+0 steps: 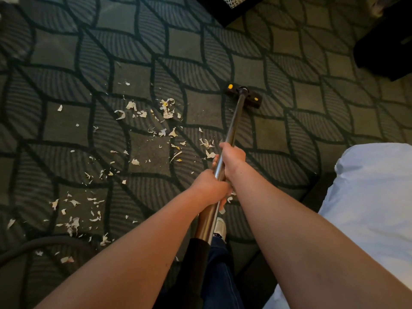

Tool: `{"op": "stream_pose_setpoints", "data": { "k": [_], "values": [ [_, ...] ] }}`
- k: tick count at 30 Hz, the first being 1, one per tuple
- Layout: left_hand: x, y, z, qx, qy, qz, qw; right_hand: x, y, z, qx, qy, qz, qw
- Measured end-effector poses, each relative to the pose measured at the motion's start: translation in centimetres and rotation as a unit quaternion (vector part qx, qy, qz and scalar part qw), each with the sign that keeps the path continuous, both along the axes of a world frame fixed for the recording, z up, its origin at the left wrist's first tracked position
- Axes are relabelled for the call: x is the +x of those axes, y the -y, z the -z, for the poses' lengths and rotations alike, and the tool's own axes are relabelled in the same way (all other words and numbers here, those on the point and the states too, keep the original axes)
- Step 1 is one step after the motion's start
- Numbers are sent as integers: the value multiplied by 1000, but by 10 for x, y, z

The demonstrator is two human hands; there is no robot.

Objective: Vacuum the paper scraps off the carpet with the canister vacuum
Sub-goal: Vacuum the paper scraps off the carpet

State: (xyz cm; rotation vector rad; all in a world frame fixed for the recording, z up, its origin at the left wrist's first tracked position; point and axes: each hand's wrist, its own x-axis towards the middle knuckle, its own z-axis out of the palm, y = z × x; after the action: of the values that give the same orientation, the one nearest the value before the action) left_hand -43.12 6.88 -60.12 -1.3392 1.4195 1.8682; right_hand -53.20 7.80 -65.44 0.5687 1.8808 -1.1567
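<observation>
Both hands hold the vacuum's metal wand (234, 121), which runs up the middle of the view. My left hand (210, 187) grips it lower down; my right hand (231, 158) grips it just above. The black floor head (244, 95) with two yellow tabs lies flat on the dark patterned carpet (301, 97), to the right of the mess. Several white and yellowish paper scraps (166, 109) are strewn over the carpet left of the wand, from the middle down to the lower left (73, 224). A few scraps lie beside my hands.
A black hose (33, 245) curves across the lower left. White bedding (374, 197) fills the right side. Dark furniture stands at the top centre (225, 14) and top right (385, 45). My shoe (219, 228) and dark trouser leg show under the wand.
</observation>
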Motion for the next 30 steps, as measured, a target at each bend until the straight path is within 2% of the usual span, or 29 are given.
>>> {"op": "stream_pose_setpoints", "data": {
  "k": [5,13,30],
  "values": [
    [1,-13,4,43,20,-31,998,6,-12,8,48,39,-48,997],
    [22,-32,1,26,27,-35,999,26,-29,1,50,40,-54,996],
    [145,-63,-22,50,28,-1,998,150,-71,-13,54,68,-55,995]
  ]
}}
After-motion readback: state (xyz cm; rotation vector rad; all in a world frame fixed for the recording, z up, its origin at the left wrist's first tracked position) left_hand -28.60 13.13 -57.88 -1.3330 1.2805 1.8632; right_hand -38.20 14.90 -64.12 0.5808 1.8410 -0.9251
